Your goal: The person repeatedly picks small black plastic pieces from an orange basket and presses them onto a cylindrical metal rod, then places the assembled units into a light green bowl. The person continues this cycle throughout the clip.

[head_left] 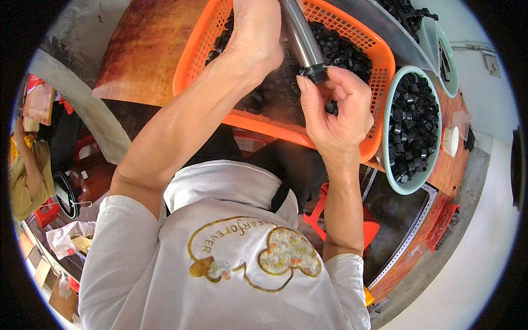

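Observation:
A grey, glossy tube [305, 37] slants down from the top edge over an orange basket [264, 125]. On its lower end sits a black ring-shaped fitting [314, 73]. The thumb and fingers of my right hand [342, 110] are closed on this fitting from the right. My left hand [254, 36] is raised beside the tube's upper part; its fingers are cut off by the top edge, so their grip does not show. Many small black plastic parts [344, 52] lie in the basket beneath both hands.
Right of the basket stands a pale green basin [391, 165] full of black ring parts [412, 129]. A clear plastic bin [404, 33] borders the basket at the upper right. A white cup [450, 141] is farther right. At far left is another person's arm [30, 159].

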The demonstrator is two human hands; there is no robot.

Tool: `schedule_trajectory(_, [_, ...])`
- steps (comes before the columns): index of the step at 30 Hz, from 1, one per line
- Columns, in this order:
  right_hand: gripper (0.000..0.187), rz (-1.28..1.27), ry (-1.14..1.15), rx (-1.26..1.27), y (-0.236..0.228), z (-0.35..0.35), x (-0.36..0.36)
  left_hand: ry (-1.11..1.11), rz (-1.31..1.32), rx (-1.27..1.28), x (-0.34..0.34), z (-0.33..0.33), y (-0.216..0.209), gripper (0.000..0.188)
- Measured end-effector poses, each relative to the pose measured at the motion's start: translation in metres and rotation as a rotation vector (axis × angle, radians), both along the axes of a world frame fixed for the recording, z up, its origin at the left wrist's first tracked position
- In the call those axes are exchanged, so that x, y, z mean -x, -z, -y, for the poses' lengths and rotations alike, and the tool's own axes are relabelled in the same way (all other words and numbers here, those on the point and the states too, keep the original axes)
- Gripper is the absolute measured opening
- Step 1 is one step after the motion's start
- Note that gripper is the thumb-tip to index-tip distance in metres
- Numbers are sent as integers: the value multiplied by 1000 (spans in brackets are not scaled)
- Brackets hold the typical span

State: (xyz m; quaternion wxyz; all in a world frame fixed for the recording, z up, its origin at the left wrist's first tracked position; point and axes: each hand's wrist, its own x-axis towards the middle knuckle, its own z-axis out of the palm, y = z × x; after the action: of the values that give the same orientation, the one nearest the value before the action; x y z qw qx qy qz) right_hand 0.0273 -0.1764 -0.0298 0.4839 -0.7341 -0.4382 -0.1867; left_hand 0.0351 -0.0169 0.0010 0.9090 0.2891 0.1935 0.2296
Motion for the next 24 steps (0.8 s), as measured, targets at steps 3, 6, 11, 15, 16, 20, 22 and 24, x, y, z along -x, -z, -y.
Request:
schedule_trajectory(3, [45,-187,-10,-100,0,1,2,-17,-7,-120,0,-1,1,23])
schedule_trajectory(6, [45,-220,-9,-121,0,2,2,-46,-40,-208,-2,0,1,23])
schedule_trajectory(11, [46,-135,5,-61,0,4,0,-56,-36,-209,-1,2,1,24])
schedule_trajectory(15, [46,-35,-2,-33,0,3,0,-46,-45,-234,1,2,1,23])
schedule_trajectory(16, [46,-23,-10,-35,0,3,0,-42,-52,-236,1,2,1,23])
schedule_trajectory(20, [46,45,6,-2,-1,3,0,-63,-25,-248,0,3,0,22])
schedule_trajectory(22, [47,71,0,14,-1,2,1,-66,-14,-249,0,4,-1,22])
schedule_trajectory(24, [52,9,-43,22,-2,2,1,-62,-46,-262,1,3,-1,21])
